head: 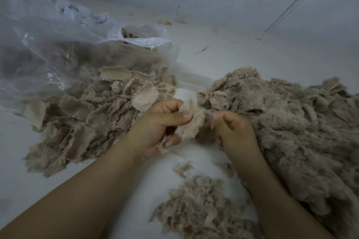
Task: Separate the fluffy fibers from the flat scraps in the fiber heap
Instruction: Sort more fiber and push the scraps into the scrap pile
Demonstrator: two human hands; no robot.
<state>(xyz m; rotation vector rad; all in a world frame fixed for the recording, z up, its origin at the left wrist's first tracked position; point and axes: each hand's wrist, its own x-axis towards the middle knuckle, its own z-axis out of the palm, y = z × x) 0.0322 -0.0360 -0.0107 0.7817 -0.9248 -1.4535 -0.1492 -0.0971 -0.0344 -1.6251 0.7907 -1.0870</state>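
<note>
White floor (213, 60), three fiber piles, two hands pinching one scrap (191, 122)

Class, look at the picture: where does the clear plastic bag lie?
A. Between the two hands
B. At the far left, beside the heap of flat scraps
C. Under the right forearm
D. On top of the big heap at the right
B: the bag lies at the far left, its edge over the scraps, away from both hands.
</note>
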